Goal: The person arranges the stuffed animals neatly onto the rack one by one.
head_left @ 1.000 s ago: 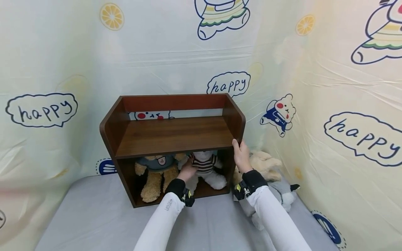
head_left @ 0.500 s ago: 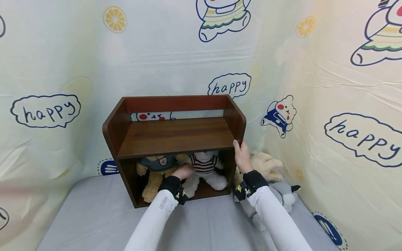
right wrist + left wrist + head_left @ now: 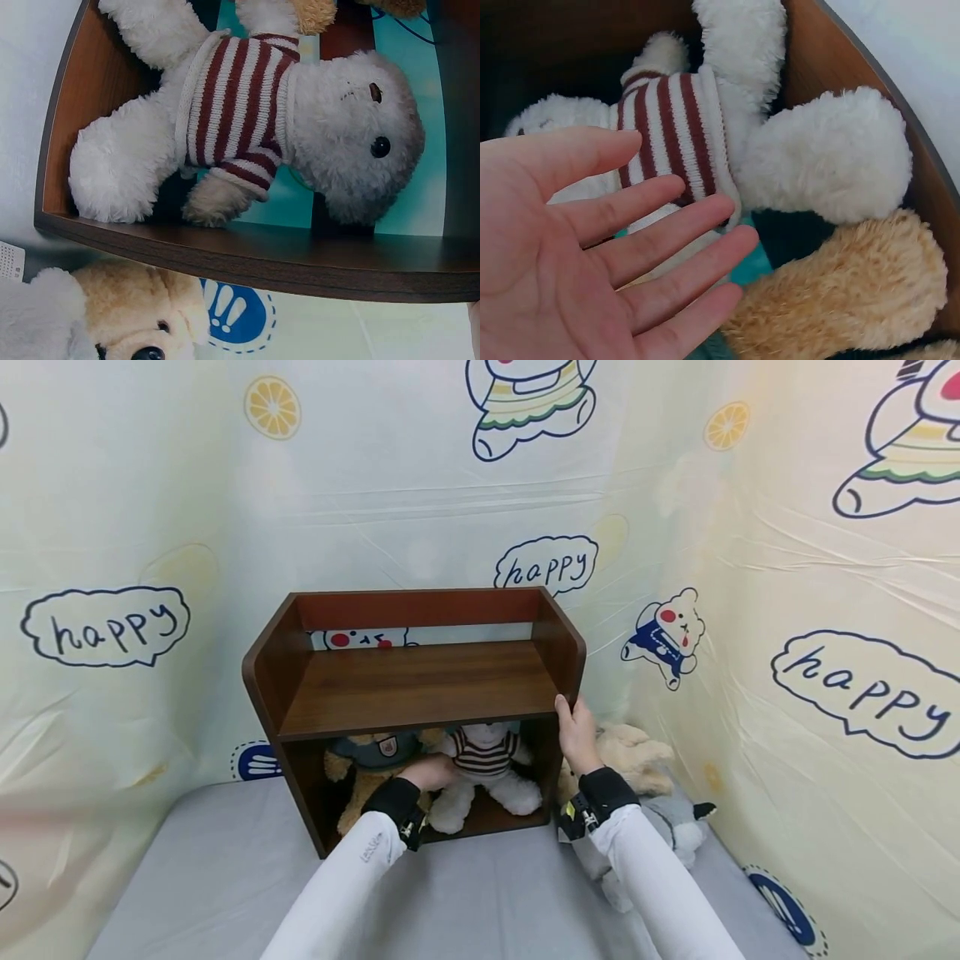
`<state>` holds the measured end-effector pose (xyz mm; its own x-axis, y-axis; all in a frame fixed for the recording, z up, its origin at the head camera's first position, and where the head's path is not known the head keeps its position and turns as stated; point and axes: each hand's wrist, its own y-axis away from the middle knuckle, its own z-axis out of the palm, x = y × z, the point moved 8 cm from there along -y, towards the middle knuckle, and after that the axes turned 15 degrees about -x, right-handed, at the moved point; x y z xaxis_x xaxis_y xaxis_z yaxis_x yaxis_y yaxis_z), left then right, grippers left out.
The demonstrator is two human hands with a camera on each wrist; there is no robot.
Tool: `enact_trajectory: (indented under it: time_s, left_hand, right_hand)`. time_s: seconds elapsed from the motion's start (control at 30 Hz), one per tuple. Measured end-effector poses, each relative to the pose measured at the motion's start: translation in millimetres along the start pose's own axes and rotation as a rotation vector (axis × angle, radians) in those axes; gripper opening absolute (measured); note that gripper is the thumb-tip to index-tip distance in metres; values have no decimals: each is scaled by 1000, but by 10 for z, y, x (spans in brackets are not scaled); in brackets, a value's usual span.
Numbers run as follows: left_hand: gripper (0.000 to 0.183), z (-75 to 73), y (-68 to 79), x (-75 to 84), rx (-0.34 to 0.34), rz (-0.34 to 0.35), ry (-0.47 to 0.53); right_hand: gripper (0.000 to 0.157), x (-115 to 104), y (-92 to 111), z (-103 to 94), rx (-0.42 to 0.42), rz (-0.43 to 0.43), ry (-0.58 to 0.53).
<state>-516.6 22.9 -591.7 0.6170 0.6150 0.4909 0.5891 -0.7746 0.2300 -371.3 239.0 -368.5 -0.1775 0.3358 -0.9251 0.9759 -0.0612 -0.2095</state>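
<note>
A dark brown wooden shelf holds two plush toys in its lower compartment. The white stuffed bear in a brown-and-white striped sweater sits on the right; the tan teddy bear in a blue top sits on the left. My left hand is between them, in front of the tan bear's leg. In the left wrist view its fingers are spread, nearly straight, and hold nothing. My right hand grips the front edge of the shelf's right side panel, thumb on the front. The shelf board hides most of both bears' heads in the head view.
Right of the shelf lie a cream plush toy and a grey plush toy, partly behind my right arm. A grey cloth surface lies under everything. A printed curtain hangs behind and to the right.
My left hand has drawn away from the white bear toward the left, in front of the tan bear. The right hand has stayed on the shelf's side panel.
</note>
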Motion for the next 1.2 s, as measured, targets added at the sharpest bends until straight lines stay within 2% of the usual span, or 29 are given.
enact_trajectory:
  time_s: [0.03,0.1,0.2,0.23,0.27,0.33,0.6,0.8,1.0,1.2]
  left_hand:
    - [42,-70,112,161,-2,-30,6]
    - [40,-251,464,634,-16,-92,14]
    - [37,-479,932,1264,-60,-192,33]
    - [38,-524,1024,1386,-51,-175,24]
    - [38,-536,1065,1429,-49,-149,12]
    - [37,-542,1091,1435,-55,-152,-6]
    - [26,-510,1273,1467,-83,-219,-130]
    - [16,-476,1458,1540,-109,-252,-163]
    - [6,-469,1571,1595,-124,-263,-195]
    - [20,-437,1663,1701,-169,-258,-216]
  right_hand:
    - [32,4,0,0,0,3,0]
    - [30,12,-1,4,1,4,0]
    - [27,27,-5,4,9,7,7]
    - [27,28,-7,4,11,7,8]
    - [27,25,-7,1,16,5,9]
    - [27,19,-7,-2,22,5,14]
    - [28,3,-8,26,17,3,15]
    - [27,15,-14,25,23,5,3]
    - [26,-1,-4,6,21,-8,7]
    - [24,-19,4,0,12,-44,-17]
